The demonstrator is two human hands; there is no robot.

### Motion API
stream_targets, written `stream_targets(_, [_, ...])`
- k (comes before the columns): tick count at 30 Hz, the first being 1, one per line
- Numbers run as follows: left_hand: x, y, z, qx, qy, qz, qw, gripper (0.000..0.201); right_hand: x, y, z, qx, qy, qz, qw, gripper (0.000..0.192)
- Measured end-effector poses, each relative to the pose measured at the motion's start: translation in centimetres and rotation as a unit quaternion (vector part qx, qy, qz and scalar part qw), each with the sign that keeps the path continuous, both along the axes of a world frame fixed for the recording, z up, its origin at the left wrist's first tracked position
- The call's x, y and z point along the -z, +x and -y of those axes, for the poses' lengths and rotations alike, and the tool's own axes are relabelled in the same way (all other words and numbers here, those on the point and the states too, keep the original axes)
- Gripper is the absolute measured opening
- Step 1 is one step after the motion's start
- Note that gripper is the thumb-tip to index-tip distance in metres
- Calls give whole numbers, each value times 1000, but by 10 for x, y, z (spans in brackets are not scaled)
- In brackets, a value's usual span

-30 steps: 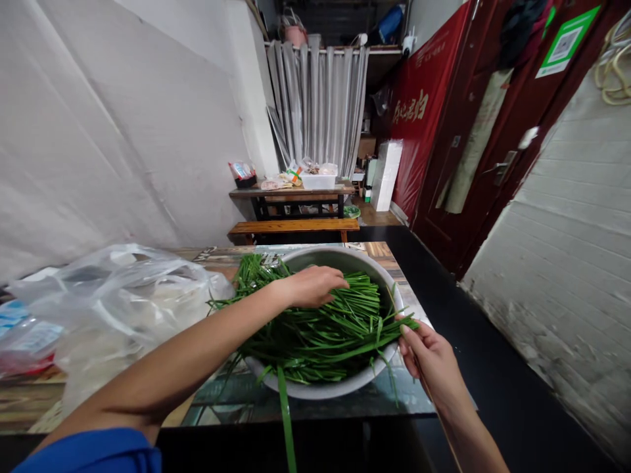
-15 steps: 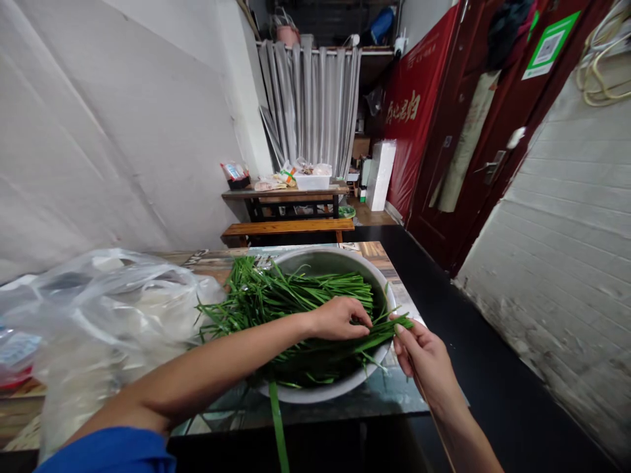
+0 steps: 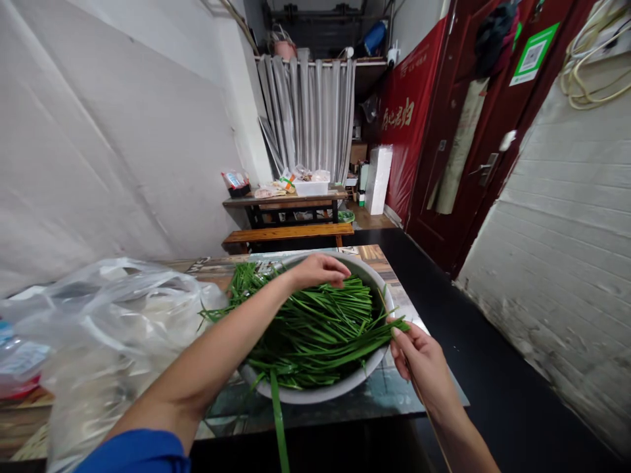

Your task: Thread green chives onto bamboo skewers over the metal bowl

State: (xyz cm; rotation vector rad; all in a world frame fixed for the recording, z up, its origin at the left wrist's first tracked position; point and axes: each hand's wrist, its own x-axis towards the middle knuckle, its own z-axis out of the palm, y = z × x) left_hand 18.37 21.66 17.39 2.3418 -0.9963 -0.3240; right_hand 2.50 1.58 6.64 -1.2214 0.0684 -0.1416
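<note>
A wide metal basin holds a heap of long green garlic chives, some leaves hanging over the left rim and one drooping over the front. At the right rim, my right hand is closed, thumb and fingers pinching the ends of a small bunch of chives whose leaves trail back into the basin. My left hand hovers over the far part of the heap, fingers loosely bent and thumb slightly apart. Nothing shows in it.
Left of the basin lies a clear plastic bag on the patterned table. Beyond are a wooden bench and another table with a white container. A brick wall and a dark red door stand to the right.
My left hand has moved up and left, away from the bunch by my right hand to above the back of the heap. My right hand keeps its pinch at the rim.
</note>
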Motion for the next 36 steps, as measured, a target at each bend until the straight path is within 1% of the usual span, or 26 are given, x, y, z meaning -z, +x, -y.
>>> stream_targets(1, [11, 2, 11, -7, 10, 39, 999, 29, 0, -1, 0, -1, 0, 0, 1000, 35])
stream_targets(4, [41, 7, 34, 43, 100, 133, 985, 16, -2, -2, 2, -8, 1, 2, 1000, 33])
stream_targets(5, [48, 9, 38, 61, 127, 153, 978, 15, -3, -3, 2, -10, 1, 2, 1000, 33])
stream_targets(7, [55, 10, 42, 91, 157, 181, 967, 15, -4, -3, 3, -11, 3, 1, 1000, 33])
stream_targets(10, [56, 7, 44, 116, 164, 205, 958, 17, -5, -3, 2, -11, 4, -2, 1000, 33])
stream_targets(12, [54, 4, 44, 96, 139, 209, 963, 19, -5, -2, 0, -8, 5, -1, 1000, 33])
stream_targets(13, [53, 2, 45, 71, 112, 198, 971, 20, -5, -2, -1, -6, 5, -1, 1000, 33])
stream_targets(15, [51, -1, 45, 11, 30, 137, 990, 22, -4, -2, -2, -6, 4, 0, 1000, 32])
stream_targets(17, [51, -3, 44, -26, -49, 43, 998, 23, -4, -1, -3, -13, 2, 2, 1000, 31])
stream_targets(19, [53, -6, 42, -35, -88, -21, 995, 23, -5, 0, -4, -19, -1, 5, 1000, 30])
stream_targets(20, [54, -7, 41, -37, -91, -29, 995, 22, -5, 1, -5, -20, -2, 7, 1000, 29])
stream_targets(24, [56, -10, 40, -67, -62, 40, 995, 16, -5, 4, -6, -21, -2, 10, 1000, 27])
stream_targets(27, [56, -11, 41, -67, -39, 93, 993, 18, -4, 4, -7, -18, -4, 8, 1000, 26])
stream_targets(29, [58, -11, 42, -54, 6, 129, 990, 19, -3, 4, -7, -16, -3, 8, 1000, 25])
stream_targets(31, [63, -11, 42, -37, 70, 167, 983, 17, -2, 4, -8, -14, 1, 10, 1000, 24])
stream_targets(33, [68, -10, 42, -30, 114, 192, 974, 16, -2, 4, -8, -11, 5, 12, 1000, 24])
stream_targets(34, [70, -9, 41, -31, 123, 195, 973, 15, -1, 4, -8, -9, 6, 12, 1000, 25])
stream_targets(36, [73, -9, 40, -42, 111, 187, 975, 15, -1, 4, -8, -7, 8, 11, 1000, 25])
